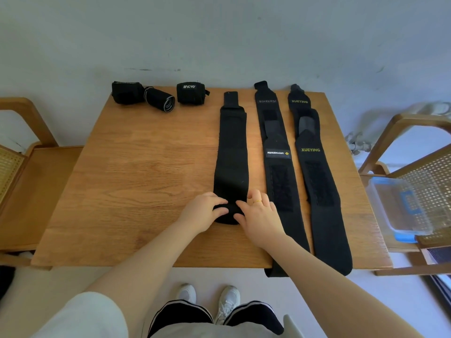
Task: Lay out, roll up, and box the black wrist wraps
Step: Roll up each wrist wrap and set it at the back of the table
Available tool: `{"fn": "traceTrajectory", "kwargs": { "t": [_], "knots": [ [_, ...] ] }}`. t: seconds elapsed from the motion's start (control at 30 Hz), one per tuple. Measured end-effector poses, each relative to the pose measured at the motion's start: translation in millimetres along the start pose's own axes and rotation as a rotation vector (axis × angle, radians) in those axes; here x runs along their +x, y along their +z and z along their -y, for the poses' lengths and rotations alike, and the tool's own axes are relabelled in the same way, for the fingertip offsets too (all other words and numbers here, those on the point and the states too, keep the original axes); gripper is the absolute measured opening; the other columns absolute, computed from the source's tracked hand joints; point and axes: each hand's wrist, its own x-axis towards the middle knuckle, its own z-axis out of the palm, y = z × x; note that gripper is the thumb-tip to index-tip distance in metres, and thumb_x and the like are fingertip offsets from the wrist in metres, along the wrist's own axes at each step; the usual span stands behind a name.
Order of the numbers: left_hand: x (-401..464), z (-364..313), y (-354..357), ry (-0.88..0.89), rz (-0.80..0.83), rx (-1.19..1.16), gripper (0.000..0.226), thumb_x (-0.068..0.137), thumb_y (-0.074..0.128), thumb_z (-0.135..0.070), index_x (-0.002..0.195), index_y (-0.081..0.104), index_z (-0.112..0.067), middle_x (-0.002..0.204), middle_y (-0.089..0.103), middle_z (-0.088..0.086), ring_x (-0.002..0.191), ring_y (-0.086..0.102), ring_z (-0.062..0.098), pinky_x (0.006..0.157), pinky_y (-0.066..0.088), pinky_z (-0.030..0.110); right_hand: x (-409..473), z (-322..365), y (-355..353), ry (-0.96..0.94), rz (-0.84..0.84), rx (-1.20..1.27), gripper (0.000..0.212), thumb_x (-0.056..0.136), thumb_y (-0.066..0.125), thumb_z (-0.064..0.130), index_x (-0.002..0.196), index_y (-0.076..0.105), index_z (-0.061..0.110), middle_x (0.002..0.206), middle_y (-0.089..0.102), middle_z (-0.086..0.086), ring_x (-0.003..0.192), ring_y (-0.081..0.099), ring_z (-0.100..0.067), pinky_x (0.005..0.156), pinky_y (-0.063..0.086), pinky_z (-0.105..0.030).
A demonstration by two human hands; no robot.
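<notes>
Head view: clear plastic box [400, 206] with a blue latch and blue rim sits on the wooden chair [415, 147] at the right of the frame; nothing can be made out inside it.

Three black wrist wraps lie flat and lengthwise on the wooden table [136, 181], side by side in the centre-right of the frame. The plain wrap [231, 152] is the leftmost of them. The middle wrap [278, 157] bears a white "MANUEKLEAR" label, and its near end hangs over the table's front edge. The rightmost wrap [317, 172] shows yellow "XUEYING" lettering twice, and its near end also overhangs the front edge.

Both hands are at the near end of the plain wrap, which is turned up into a small fold. The left hand [202, 213] pinches that fold with curled fingers; the right hand [258, 215], wearing a ring, grasps it from the other side, so each grip is closed on the fabric.

At the upper left of the table, three rolled wraps [158, 95] rest near the far edge, two touching and the third just beside them.
</notes>
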Motion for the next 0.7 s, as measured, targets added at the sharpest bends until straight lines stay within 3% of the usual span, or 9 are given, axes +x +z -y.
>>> {"fn": "traceTrajectory", "kwargs": {
  "t": [0.1,0.2,0.27,0.33,0.4,0.47,0.53,0.6,0.7],
  "knots": [
    [10,-6,-5,-0.053,-0.004,0.027,0.04,0.098,0.045,-0.036,0.135,0.051,-0.022,0.134,0.052,0.004,0.119,0.051,0.019,0.098,0.042,0.031,7,1,-3,-0.026,-0.122,-0.089,0.037,0.094,0.055,0.034,0.129,0.054,0.02,0.131,0.047,-0.009,0.12,0.048,-0.027,0.095,0.043,-0.04],
    [16,-9,-5,-0.082,0.008,0.033,0.039,0.098,0.045,-0.036,0.133,0.053,-0.02,0.131,0.052,0.005,0.114,0.053,0.02,0.093,0.045,0.03,7,0,7,-0.256,-0.248,-0.155,0.033,0.069,0.079,0.012,0.1,0.068,0.012,0.103,0.065,-0.008,0.092,0.065,-0.027,0.078,0.053,-0.038],
    [18,-7,-5,-0.118,-0.045,0.004,0.035,0.096,0.049,-0.036,0.126,0.054,-0.02,0.124,0.053,0.003,0.106,0.054,0.017,0.086,0.045,0.027,7,0,9,-0.34,-0.273,-0.187,0.031,0.065,0.082,0.016,0.093,0.07,0.012,0.098,0.068,-0.008,0.09,0.067,-0.026,0.078,0.055,-0.036],
    [21,-6,-5,-0.16,-0.109,-0.031,0.03,0.094,0.052,-0.036,0.118,0.051,-0.018,0.116,0.055,0.002,0.095,0.054,0.014,0.078,0.044,0.024,10,-1,8,-0.349,-0.256,-0.2,0.035,0.067,0.083,0.033,0.094,0.072,0.013,0.1,0.069,-0.006,0.093,0.067,-0.024,0.08,0.054,-0.035],
    [23,-9,-5,-0.172,-0.137,-0.027,0.024,0.094,0.053,-0.034,0.111,0.052,-0.018,0.111,0.056,0.002,0.089,0.052,0.013,0.074,0.044,0.024,16,-1,2,-0.366,-0.218,-0.225,0.041,0.068,0.083,0.034,0.1,0.07,0.012,0.105,0.069,-0.006,0.096,0.066,-0.023,0.082,0.054,-0.036],
    [21,-13,-4,-0.109,-0.197,0.016,0.02,0.096,0.05,-0.03,0.111,0.055,-0.018,0.115,0.054,0.002,0.097,0.052,0.015,0.079,0.045,0.026,24,3,-6,-0.37,-0.118,-0.197,0.036,0.085,0.069,0.025,0.116,0.061,0.011,0.117,0.061,-0.007,0.106,0.058,-0.023,0.088,0.049,-0.034],
    [14,-15,-2,0.006,-0.243,0.034,0.029,0.097,0.049,-0.027,0.123,0.055,-0.018,0.127,0.05,0.001,0.115,0.049,0.017,0.093,0.044,0.028,37,3,-13,-0.244,-0.015,-0.027,0.034,0.097,0.051,0.026,0.127,0.051,0.012,0.123,0.052,-0.005,0.111,0.052,-0.021,0.088,0.046,-0.032],
    [7,-13,-1,0.053,-0.194,0.037,0.048,0.095,0.052,-0.029,0.141,0.041,-0.018,0.145,0.039,0.0,0.132,0.038,0.017,0.107,0.035,0.029,53,-1,-21,-0.1,0.109,0.194,0.037,0.098,0.048,0.028,0.133,0.049,0.015,0.124,0.052,-0.005,0.111,0.052,-0.022,0.087,0.048,-0.033],
    [12,-7,-6,0.059,-0.154,0.123,0.059,0.094,0.056,-0.026,0.146,0.03,-0.022,0.152,0.032,-0.002,0.136,0.035,0.016,0.108,0.032,0.03,75,-10,-32,0.007,0.293,0.443,0.04,0.097,0.052,0.027,0.134,0.049,0.014,0.126,0.056,-0.006,0.11,0.055,-0.02,0.086,0.047,-0.029]
  ]
}}
